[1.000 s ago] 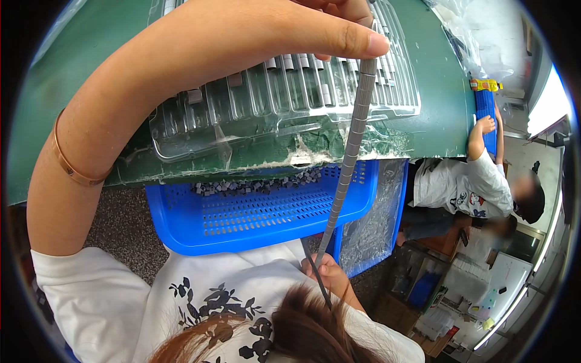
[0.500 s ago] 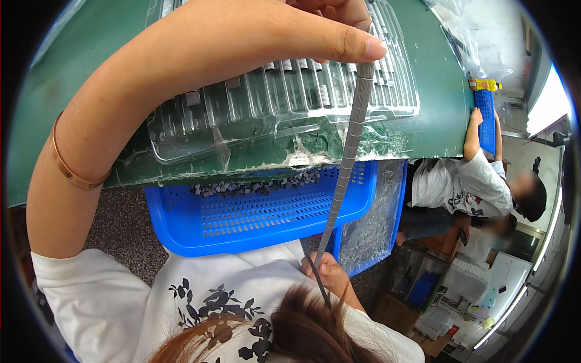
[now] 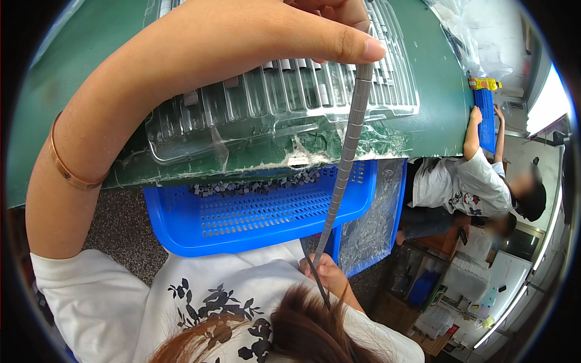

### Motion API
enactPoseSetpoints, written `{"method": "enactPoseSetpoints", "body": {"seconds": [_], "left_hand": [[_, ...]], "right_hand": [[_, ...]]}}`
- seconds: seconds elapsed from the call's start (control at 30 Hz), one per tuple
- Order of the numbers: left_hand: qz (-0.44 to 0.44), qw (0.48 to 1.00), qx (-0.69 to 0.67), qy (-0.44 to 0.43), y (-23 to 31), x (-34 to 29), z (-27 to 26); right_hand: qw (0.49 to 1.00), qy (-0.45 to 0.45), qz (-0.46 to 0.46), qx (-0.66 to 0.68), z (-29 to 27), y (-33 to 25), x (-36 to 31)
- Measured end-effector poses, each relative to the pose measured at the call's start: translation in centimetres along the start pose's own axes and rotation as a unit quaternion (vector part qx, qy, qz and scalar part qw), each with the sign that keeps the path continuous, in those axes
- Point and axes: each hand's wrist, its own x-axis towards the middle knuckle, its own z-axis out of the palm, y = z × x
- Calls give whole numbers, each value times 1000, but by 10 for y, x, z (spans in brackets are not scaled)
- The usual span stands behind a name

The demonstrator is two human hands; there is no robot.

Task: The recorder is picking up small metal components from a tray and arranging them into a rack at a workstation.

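Observation:
A long rod of stacked grey segments (image 3: pixel 346 157) runs slantwise from the top of the view down toward my body. My left hand (image 3: pixel 330 30) pinches its upper end, thumb on the near side, above a clear plastic tray (image 3: pixel 278 115); its other fingers are partly out of view. Close to my shirt, my right hand (image 3: pixel 327 275) is closed around the lower end. A thin dark strip (image 3: pixel 316 275) trails from there past the hair. Short grey cylinders (image 3: pixel 324 95) lie in the tray's grooves.
Below the table's worn edge (image 3: pixel 302 158) sits a blue perforated basket (image 3: pixel 254 239) with many small grey pieces (image 3: pixel 254 185). Beside it is a blue-rimmed container with clear plastic (image 3: pixel 369 236). At the right, another person (image 3: pixel 463 184) handles a blue basket (image 3: pixel 485 121) on the green table (image 3: pixel 436 130).
My hands and the rod hold nearly the same position. At the right, the other person's farther hand has shifted slightly away from the blue basket.

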Motion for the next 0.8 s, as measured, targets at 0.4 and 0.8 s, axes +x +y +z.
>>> {"method": "enactPoseSetpoints", "body": {"seconds": [0.4,0.8], "left_hand": [[33,999,2,10,-6,1,-2],[30,998,-56,29,3,0,0]], "right_hand": [[1000,18,6,-25,1,-1,0],[997,64,-10,43,15,5,-2]]}}
